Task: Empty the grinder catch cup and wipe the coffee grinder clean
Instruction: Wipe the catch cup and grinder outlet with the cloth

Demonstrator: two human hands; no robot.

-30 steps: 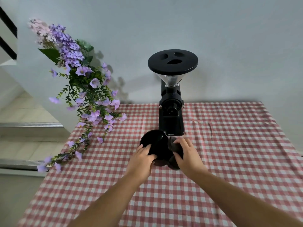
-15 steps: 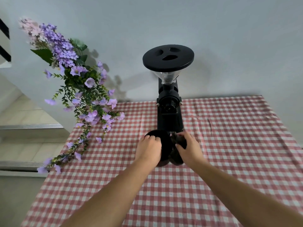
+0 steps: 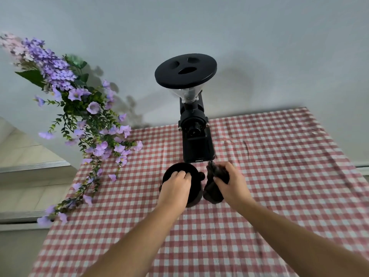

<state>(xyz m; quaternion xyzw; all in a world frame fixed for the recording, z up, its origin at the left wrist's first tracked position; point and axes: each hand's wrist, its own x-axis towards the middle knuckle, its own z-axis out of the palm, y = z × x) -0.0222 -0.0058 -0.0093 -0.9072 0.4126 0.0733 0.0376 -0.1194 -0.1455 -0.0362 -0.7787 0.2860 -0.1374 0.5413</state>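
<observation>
Two hands: both low on the near side of the grinder point(image 3: 197, 144), over the checked table point(image 3: 279, 176).
Left hand point(image 3: 175, 188): fingers curled over the top of the cup point(image 3: 177, 168), holding it. The cup sits on the table, near-left of the grinder's base and apart from it.
Right hand point(image 3: 231, 184): clamped round a bunched dark cloth point(image 3: 214, 191), just right of the cup; touching or not, cannot tell.
Key relation: the grinder stands upright, long axis vertical, straight far of the cloth — the right hand is nearer it.
Judgement: wiping looks next; whether the cup is emptied is hidden.
</observation>
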